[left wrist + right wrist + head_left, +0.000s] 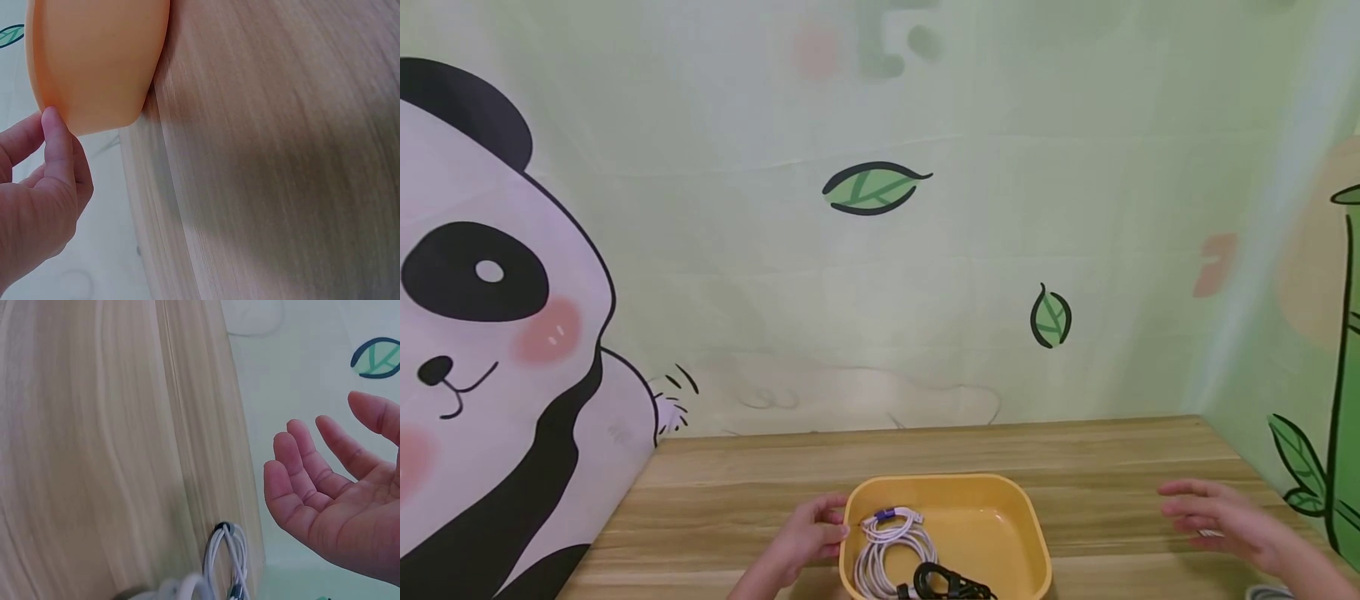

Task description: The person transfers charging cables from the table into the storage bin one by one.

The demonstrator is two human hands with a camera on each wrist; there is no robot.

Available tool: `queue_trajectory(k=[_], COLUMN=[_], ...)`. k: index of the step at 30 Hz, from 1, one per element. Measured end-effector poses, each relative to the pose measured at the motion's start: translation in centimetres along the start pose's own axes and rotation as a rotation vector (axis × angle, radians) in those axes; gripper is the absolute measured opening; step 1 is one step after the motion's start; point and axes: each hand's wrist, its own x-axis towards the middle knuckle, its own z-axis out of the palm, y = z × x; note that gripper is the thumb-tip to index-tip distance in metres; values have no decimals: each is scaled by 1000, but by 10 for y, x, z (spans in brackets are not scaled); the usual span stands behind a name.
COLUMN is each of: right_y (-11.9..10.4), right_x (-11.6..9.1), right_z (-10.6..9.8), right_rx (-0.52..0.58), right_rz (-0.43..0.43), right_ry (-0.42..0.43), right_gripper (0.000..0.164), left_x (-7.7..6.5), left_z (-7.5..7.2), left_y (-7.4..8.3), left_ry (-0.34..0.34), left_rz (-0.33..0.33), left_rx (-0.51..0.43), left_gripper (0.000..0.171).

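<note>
A yellow plastic bin (1000, 533) stands on the table at the bottom middle of the head view. Inside lie a coiled white cable (895, 554) with a blue band and a bundled black cable (951, 581). My left hand (805, 537) pinches the bin's rim at its left side; the left wrist view shows the thumb (56, 140) against the edge. My right hand (1232, 525) is off to the right of the bin, holding nothing, its fingers apart and loosely bent. Near it, a tied white cable bundle (228, 556) lies on the table in the right wrist view.
The wood-grain table (737, 500) ends at a pale green backdrop (760, 250) printed with a panda and leaves. At the bottom right, part of a grey cable (1270, 592) shows. A blurred white loop (187, 587) sits at the right wrist view's lower edge.
</note>
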Motion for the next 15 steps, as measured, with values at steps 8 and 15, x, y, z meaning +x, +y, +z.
queue_trajectory(k=[8,15], right_y=[6,17], right_x=[-5,-7], right_z=[-8,-17], right_rx=[-6,5], right_rz=[29,82], right_ry=[53,110], right_gripper=[22,33], left_x=[0,-1], left_z=[0,1], left_y=[4,4], left_ry=[3,6], left_rz=[-15,-16], left_rx=[7,6], left_gripper=[46,47])
